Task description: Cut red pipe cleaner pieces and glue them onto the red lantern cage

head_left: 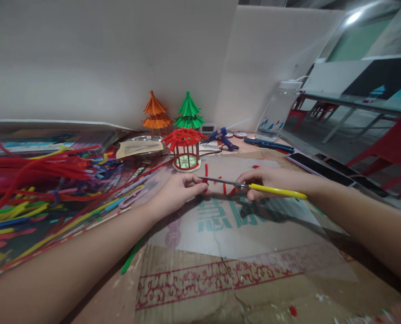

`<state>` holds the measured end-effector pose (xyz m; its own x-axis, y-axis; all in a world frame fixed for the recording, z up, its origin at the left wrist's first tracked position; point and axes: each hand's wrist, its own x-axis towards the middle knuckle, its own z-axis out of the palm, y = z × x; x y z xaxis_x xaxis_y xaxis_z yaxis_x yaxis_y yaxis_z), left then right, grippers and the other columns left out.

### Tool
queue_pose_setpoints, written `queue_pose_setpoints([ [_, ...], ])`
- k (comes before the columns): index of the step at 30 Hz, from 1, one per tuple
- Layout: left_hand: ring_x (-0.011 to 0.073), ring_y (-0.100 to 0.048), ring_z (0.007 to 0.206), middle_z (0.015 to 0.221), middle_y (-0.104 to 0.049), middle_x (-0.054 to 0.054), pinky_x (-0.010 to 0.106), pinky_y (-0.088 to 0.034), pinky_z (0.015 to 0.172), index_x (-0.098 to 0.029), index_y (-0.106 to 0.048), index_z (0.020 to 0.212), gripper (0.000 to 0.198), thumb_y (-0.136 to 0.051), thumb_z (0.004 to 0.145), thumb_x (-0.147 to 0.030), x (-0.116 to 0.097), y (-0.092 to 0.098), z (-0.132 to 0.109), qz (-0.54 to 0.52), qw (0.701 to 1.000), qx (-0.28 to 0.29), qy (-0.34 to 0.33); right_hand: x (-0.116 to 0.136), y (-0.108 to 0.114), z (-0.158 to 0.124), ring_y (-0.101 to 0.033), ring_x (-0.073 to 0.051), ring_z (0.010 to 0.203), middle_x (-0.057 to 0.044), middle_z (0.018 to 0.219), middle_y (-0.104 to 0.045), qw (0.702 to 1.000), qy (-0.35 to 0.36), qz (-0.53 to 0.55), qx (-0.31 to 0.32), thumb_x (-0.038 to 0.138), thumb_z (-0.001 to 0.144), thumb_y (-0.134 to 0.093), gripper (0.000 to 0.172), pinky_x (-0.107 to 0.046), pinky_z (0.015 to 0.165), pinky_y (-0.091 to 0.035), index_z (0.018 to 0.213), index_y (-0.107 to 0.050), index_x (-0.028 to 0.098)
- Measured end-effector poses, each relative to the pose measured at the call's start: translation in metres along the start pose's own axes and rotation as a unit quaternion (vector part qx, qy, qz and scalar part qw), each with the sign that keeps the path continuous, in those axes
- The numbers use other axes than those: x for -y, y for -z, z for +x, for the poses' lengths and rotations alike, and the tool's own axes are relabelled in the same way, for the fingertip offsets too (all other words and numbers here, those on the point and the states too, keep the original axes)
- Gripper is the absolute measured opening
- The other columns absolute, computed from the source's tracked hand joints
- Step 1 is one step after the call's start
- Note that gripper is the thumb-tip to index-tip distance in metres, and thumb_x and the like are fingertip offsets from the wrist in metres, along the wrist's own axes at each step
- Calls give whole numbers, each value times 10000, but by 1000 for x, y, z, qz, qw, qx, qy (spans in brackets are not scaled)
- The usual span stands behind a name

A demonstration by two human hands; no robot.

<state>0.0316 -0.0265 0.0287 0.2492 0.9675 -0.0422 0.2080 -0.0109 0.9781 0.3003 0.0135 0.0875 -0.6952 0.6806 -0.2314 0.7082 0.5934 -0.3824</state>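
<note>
My right hand point(257, 182) is closed around scissors with yellow handles point(277, 191). Their long thin blades point left and reach the fingertips of my left hand point(178, 191). Those fingers are pinched on a short red pipe cleaner piece point(206, 170), which crosses the blade tips; the exact grip is partly hidden. Several short red pieces point(224, 188) lie on a translucent sheet point(193, 240) between the hands. Just beyond them stands a small red-roofed pavilion point(186, 137) with thin brown posts and a pale base.
Pipe cleaners point(34, 171) in many colours are heaped at left. Behind stand an orange pavilion point(155, 110), a green pavilion point(188, 110) and a metal dish point(146, 140). A blue glue gun point(222, 137), plastic jug point(276, 110), blue-handled tool point(268, 144) and phone point(318, 169) are toward the right.
</note>
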Motion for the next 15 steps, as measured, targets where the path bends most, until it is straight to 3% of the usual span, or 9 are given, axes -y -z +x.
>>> queue_pose_setpoints([
  [7,149,-704,708,813,-786,59,237,-494,660,-163,-650,772,193,-714,805,-342,11,4,5,-15,1000,14,-17,-5,-6,4,-648,-224,805,-37,909,-740,999,-7,52,4,683,793,-638,559,-273,651,-432,1067,-756,210],
  [15,163,-727,732,797,-782,73,269,-539,730,-157,-657,795,201,-739,783,-340,12,1,6,-70,998,7,-2,-2,-15,3,-468,-115,476,-4,661,-613,988,-96,120,7,731,789,-615,603,-247,449,-300,1074,-725,211],
])
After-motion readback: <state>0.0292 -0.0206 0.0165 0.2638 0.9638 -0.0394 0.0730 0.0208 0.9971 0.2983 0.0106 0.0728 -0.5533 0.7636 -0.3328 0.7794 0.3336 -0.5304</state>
